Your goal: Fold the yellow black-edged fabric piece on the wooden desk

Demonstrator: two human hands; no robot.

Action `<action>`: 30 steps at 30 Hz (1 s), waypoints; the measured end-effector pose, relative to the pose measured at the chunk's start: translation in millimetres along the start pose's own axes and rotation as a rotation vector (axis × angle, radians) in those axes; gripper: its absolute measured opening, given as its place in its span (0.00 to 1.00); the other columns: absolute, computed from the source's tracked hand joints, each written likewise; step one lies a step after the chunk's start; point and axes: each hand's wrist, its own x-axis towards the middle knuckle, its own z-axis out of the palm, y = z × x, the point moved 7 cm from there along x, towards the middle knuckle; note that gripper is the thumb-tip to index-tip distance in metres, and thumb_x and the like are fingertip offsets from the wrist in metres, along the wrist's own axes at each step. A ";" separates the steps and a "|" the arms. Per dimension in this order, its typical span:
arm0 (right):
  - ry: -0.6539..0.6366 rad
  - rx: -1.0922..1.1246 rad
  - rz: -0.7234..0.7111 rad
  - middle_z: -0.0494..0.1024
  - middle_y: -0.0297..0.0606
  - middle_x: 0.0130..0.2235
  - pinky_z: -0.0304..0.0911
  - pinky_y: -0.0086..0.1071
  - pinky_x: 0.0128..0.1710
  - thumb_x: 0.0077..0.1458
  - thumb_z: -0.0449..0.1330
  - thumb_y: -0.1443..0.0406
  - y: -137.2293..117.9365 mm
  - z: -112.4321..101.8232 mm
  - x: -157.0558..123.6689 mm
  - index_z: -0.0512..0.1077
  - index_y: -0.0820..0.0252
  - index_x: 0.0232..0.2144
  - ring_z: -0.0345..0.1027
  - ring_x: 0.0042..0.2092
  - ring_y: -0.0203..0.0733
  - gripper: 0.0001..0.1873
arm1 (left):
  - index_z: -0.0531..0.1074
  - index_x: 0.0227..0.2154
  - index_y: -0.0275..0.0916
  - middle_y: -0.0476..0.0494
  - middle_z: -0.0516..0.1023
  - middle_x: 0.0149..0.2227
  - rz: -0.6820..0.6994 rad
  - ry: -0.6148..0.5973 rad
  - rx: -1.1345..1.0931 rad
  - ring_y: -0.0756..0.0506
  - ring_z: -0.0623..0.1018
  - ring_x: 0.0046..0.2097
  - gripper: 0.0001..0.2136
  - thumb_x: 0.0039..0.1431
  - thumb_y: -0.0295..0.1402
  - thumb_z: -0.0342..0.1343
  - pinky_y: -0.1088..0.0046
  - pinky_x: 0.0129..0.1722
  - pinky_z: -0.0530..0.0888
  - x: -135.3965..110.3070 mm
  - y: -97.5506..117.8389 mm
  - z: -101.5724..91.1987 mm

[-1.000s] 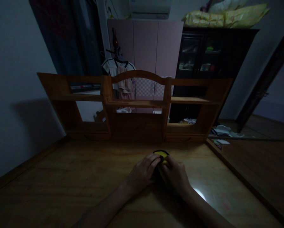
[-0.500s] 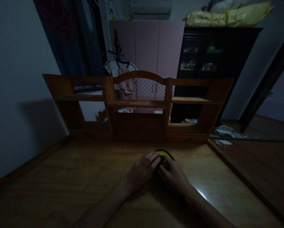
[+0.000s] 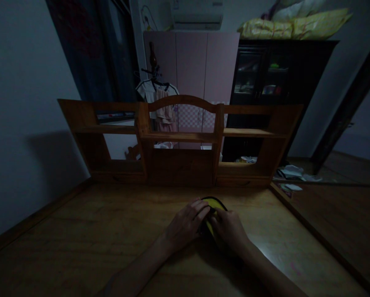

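A small round yellow object with a black rim (image 3: 214, 203) lies on the wooden desk (image 3: 95, 231), near its middle. My left hand (image 3: 186, 225) curls over its left side, fingers bent and touching it. My right hand (image 3: 230, 229) closes over its right side, fingers pressed to it. Both hands hide most of the object; only its far edge and a yellow strip between the hands show. The room is dim.
A wooden shelf unit (image 3: 181, 140) with open compartments stands along the desk's back edge. A wall runs along the left. Behind are a pink wardrobe (image 3: 191, 66), hanging clothes (image 3: 160, 99) and a dark cabinet (image 3: 265, 82). Papers (image 3: 292, 172) lie at the right.
The hands stay on the yellow object with only slight finger shifts. The camera view has dropped and shifted a little.
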 end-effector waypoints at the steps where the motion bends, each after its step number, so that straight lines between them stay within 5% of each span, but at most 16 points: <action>1: 0.003 -0.017 -0.003 0.81 0.43 0.28 0.58 0.28 0.27 0.59 0.54 0.66 0.7 0.4 0.1 0.75 0.62 0.34 0.76 0.29 0.44 0.10 | 0.52 0.62 0.33 0.32 0.62 0.60 -0.003 -0.001 -0.013 0.39 0.60 0.64 0.27 0.62 0.28 0.53 0.53 0.63 0.63 0.2 -0.2 -0.2; 10: -0.003 0.050 -0.090 0.81 0.46 0.31 0.62 0.31 0.29 0.62 0.49 0.68 -2.0 8.1 -1.7 0.70 0.65 0.44 0.76 0.31 0.46 0.13 | 0.51 0.62 0.34 0.33 0.62 0.60 -0.037 -0.018 -0.025 0.38 0.60 0.64 0.30 0.61 0.32 0.56 0.52 0.63 0.62 -1.1 -3.0 3.5; 22: -0.002 0.453 -0.216 0.78 0.42 0.44 0.66 0.33 0.41 0.60 0.52 0.72 -22.6 -3.2 -2.1 0.65 0.57 0.49 0.73 0.43 0.44 0.16 | 0.52 0.63 0.34 0.33 0.62 0.61 -0.041 -0.097 0.019 0.37 0.59 0.64 0.33 0.59 0.38 0.59 0.54 0.62 0.63 -6.7 -3.4 15.8; 30: 0.019 0.417 -0.162 0.79 0.41 0.43 0.67 0.33 0.40 0.63 0.51 0.70 -12.8 2.9 -1.0 0.67 0.56 0.49 0.74 0.41 0.43 0.14 | 0.50 0.63 0.34 0.32 0.62 0.60 -0.028 -0.082 -0.023 0.36 0.61 0.63 0.33 0.60 0.36 0.59 0.53 0.62 0.63 -3.9 -1.3 13.0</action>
